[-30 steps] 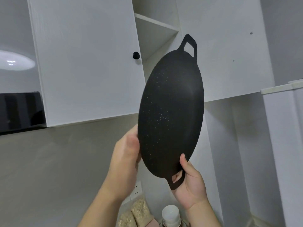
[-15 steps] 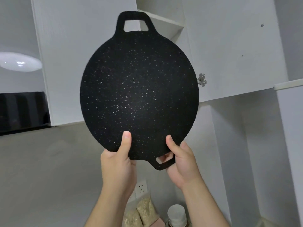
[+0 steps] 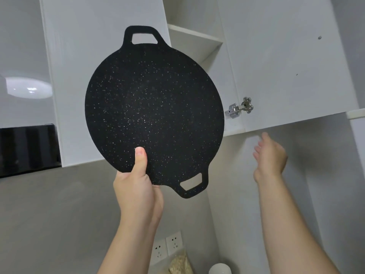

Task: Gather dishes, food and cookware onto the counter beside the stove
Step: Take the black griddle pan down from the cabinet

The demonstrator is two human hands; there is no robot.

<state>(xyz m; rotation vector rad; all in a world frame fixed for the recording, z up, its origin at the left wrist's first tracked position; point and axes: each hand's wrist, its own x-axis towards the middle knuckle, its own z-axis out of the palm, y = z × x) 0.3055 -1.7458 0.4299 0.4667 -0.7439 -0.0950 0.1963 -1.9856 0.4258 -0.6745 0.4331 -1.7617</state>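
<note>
A round black speckled griddle pan (image 3: 156,113) with two loop handles is held up flat-on in front of the white wall cabinets. My left hand (image 3: 138,184) grips its lower rim, thumb pressed on the front face. My right hand (image 3: 269,157) is off the pan, raised to the right with fingers relaxed, just below the lower edge of the open cabinet door (image 3: 286,62). It holds nothing.
An open cabinet (image 3: 195,48) with a bare shelf sits behind the pan. A black range hood (image 3: 27,147) is at the left. Below are wall sockets (image 3: 167,248), a bag of grain (image 3: 180,264) and a white lid (image 3: 220,269).
My right hand has let go of the pan's lower handle and risen to the right toward the open cabinet door. The pan stays up in my left hand alone.
</note>
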